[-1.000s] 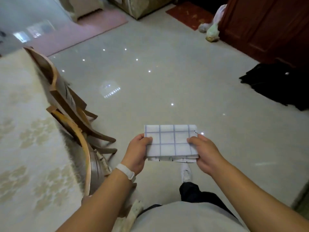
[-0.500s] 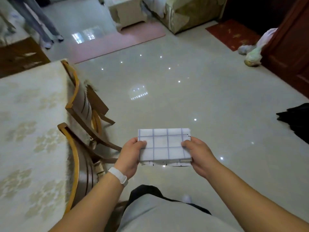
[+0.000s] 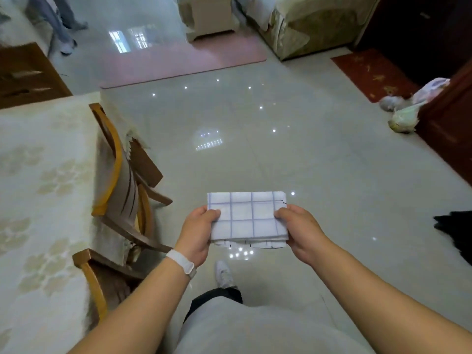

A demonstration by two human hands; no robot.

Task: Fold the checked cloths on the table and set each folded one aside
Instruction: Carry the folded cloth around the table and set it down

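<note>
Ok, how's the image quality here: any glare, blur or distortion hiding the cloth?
Head view: the checked cloth is sharp and evenly lit, its grid readable between the left hand and right hand. Head view: the glossy floor carries pinpoint lamp reflections and washed-out window glare at the top. Head view: the wide-angle lens stretches the borders, as at the table on the left.

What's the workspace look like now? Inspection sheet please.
Surface: table at left, pale patterned cover.
Job's things: one folded checked cloth, held in the air over the floor.
Clutter: black bundle and bags on the floor at right.
Grippers: left hand and right hand each pinch a side of the cloth.
Cables: nothing seen.
Surroundings: two wooden chairs beside the table, glossy floor, pink mat beyond.
</note>
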